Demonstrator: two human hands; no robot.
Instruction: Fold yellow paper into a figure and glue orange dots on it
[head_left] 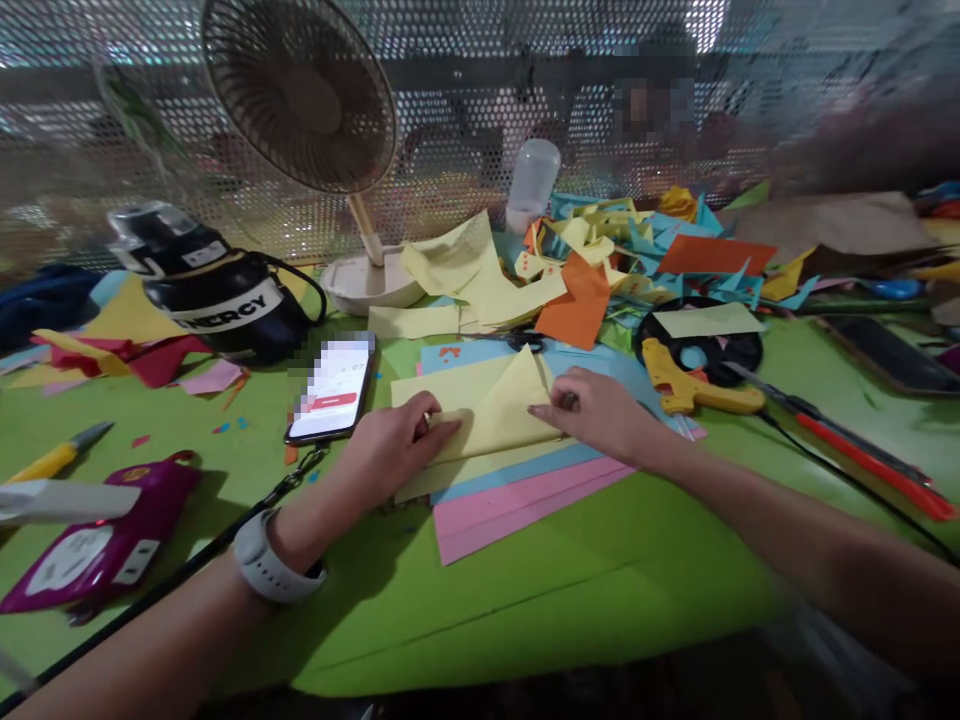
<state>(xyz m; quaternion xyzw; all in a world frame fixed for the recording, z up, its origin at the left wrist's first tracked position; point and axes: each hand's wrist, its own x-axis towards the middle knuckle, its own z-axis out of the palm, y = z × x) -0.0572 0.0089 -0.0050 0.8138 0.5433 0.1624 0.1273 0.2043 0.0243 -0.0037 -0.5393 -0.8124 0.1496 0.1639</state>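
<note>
A pale yellow sheet of paper (pixel 499 425) lies in front of me, partly folded, with a pointed flap standing toward the back. My left hand (pixel 401 440) has its fingers curled and pinched on the left part of this sheet. At the sheet's right edge, my right hand (pixel 600 415) is closed, thumb and forefinger gripping the paper. Beneath it are more yellow paper, blue paper (pixel 622 375) and pink paper (pixel 517 505), fanned out toward me. The right hand's lower fingers are curled out of sight.
A phone (pixel 334 388) lies left of the sheets, near a black bottle (pixel 232 300) and a fan (pixel 367 255). Folded paper scraps (pixel 592 240) are heaped behind. At right lie a yellow glue gun (pixel 690 390) and a red cutter (pixel 862 450); a purple pouch (pixel 142 500) is at left.
</note>
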